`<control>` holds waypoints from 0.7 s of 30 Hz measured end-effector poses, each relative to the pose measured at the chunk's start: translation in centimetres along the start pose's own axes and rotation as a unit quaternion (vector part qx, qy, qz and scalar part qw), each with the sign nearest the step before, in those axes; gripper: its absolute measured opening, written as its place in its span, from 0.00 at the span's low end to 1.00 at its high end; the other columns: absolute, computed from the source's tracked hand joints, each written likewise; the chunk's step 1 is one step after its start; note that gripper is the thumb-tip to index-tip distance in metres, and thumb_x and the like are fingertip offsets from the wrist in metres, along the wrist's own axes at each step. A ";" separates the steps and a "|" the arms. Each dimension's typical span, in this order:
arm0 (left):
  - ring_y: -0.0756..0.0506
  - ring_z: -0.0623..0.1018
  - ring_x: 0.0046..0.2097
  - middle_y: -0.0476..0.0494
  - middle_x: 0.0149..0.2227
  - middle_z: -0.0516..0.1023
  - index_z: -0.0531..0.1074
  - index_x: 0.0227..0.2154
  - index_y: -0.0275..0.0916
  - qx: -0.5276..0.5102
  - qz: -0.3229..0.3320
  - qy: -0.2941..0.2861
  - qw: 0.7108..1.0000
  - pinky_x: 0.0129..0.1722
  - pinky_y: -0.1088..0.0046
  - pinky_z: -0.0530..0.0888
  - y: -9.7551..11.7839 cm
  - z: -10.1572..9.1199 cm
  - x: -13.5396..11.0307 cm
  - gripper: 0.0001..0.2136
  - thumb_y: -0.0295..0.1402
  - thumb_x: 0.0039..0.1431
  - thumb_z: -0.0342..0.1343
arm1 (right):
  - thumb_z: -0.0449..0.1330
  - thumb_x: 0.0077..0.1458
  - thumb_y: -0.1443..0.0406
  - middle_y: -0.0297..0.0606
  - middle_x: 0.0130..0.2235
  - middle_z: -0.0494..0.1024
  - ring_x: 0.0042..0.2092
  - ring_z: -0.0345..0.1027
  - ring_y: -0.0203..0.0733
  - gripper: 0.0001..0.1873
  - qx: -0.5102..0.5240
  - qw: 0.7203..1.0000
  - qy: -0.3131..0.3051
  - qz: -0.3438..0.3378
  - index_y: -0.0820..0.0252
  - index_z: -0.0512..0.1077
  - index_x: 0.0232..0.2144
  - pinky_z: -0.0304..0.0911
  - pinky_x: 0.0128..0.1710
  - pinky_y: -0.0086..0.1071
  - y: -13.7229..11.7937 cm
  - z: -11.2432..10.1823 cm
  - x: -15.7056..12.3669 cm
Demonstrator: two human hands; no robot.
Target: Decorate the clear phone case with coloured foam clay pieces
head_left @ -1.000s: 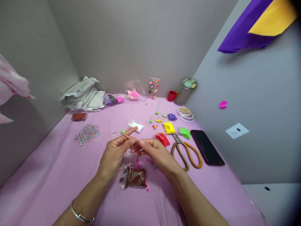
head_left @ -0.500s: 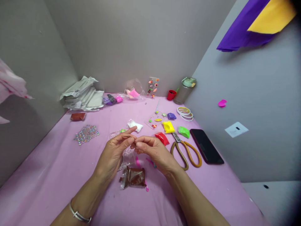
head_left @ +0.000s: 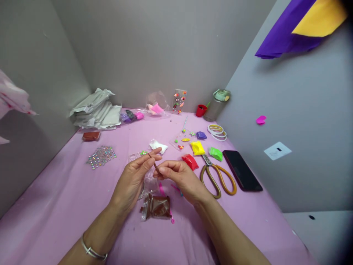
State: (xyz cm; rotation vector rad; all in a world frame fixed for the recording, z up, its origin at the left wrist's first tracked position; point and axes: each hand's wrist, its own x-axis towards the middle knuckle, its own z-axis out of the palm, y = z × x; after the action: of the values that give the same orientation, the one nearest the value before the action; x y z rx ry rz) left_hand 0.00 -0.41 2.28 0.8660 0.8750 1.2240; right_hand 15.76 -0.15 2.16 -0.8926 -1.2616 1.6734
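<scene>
A thin brown strip of clay [head_left: 154, 165] runs between my hands above the middle of the table. My left hand [head_left: 135, 175] pinches its upper end between thumb and fingers. The lower end is gripped by the thumb and fingertips of my right hand [head_left: 179, 176]. Below them lies a clear bag of brown clay [head_left: 160, 207], with a pink tool [head_left: 172, 219] partly under it. Crumpled clear plastic [head_left: 150, 186] is partly hidden behind my left hand. Just beyond the fingers rests a white clay packet [head_left: 158, 146].
To the right are scissors [head_left: 217, 176], a phone [head_left: 242, 171] and red [head_left: 190, 161], yellow [head_left: 198, 148] and green [head_left: 215, 154] clay packets. Rhinestones [head_left: 102, 157] lie at left. A bottle [head_left: 217, 105] and red cup [head_left: 201, 110] stand at the back, near tape rolls [head_left: 217, 132].
My fingertips have moved slightly apart, and the brown clay strip now shows between them. My right hand has shifted a little lower; the table items stay put.
</scene>
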 end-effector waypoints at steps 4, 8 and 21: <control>0.35 0.70 0.62 0.39 0.61 0.75 0.84 0.34 0.40 0.016 0.005 -0.004 1.000 0.60 0.59 0.62 0.0 0.0 -0.1 0.09 0.39 0.60 0.63 | 0.66 0.56 0.54 0.35 0.33 0.79 0.37 0.69 0.37 0.14 0.009 1.000 0.003 0.005 0.59 0.80 0.32 0.62 0.44 0.33 0.1 -0.1 0.0; 0.35 0.69 0.63 0.40 0.61 0.75 0.84 0.36 0.42 0.035 0.010 -0.014 0.999 0.62 0.58 0.60 0.1 0.1 -0.2 0.11 0.41 0.63 0.60 | 0.71 0.51 0.58 0.32 0.31 0.78 0.35 0.68 0.35 0.10 0.021 1.000 0.010 0.005 0.59 0.79 0.27 0.62 0.42 0.31 0.0 0.1 0.0; 0.34 0.65 0.66 0.42 0.60 0.77 0.80 0.33 0.42 -0.001 0.001 -0.018 1.000 0.61 0.58 0.60 0.0 -0.2 -0.1 0.05 0.35 0.55 0.67 | 0.70 0.51 0.60 0.32 0.28 0.77 0.31 0.66 0.34 0.09 0.037 0.999 0.021 0.013 0.60 0.79 0.29 0.61 0.37 0.30 -0.1 0.0 0.1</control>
State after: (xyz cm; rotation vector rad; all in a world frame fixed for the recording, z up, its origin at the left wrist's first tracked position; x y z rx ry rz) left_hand -0.20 -0.44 2.20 0.8856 0.8443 1.2074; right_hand 15.73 -0.10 2.32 -0.8976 -1.1574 1.7027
